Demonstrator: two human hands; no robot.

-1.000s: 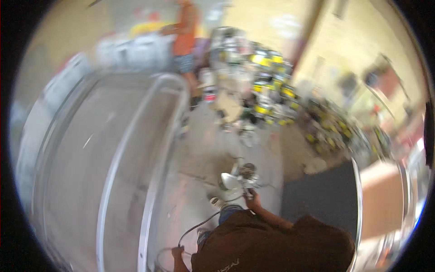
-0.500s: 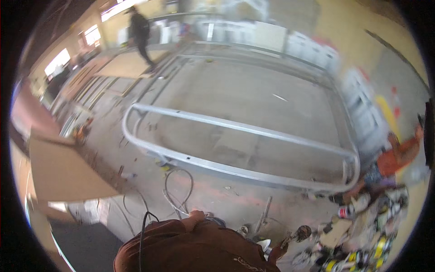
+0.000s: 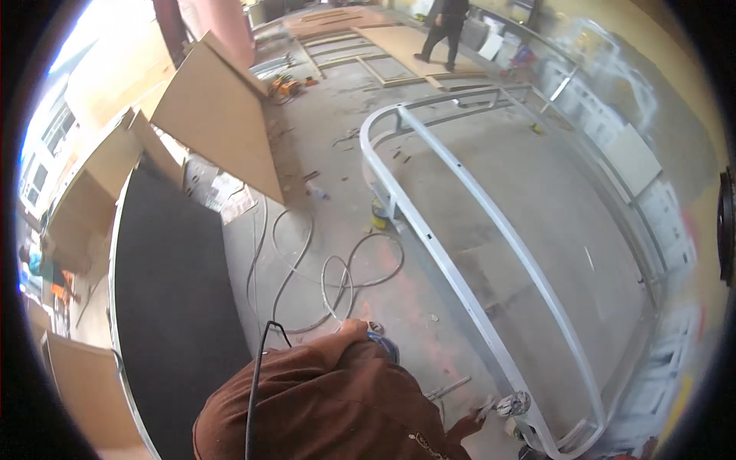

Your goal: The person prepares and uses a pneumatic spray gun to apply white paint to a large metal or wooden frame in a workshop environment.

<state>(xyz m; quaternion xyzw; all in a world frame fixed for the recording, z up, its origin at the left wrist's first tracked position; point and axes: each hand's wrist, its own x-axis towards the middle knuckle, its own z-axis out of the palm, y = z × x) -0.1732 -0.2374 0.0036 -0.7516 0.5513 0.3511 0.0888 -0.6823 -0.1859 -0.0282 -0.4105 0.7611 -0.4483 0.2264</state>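
Observation:
Low in the middle, my left hand is closed, seemingly around a thin grey hose. The hose trails in loops over the floor in front of me. My right hand grips a tool with a round, silvery, crumpled-looking head; its exact kind cannot be made out. That head overlaps the near end of a long silver-painted metal frame with rounded corners; whether they touch I cannot tell.
A brown board and a large dark panel stand at left. A small yellow can sits beside the frame. Farther off, a person in dark clothes walks near wooden strips. White panels line the right wall.
My view has swung left, bringing the dark panel and boards further into sight. The silvery-headed tool now overlaps the frame's near end. Both hands keep their hold.

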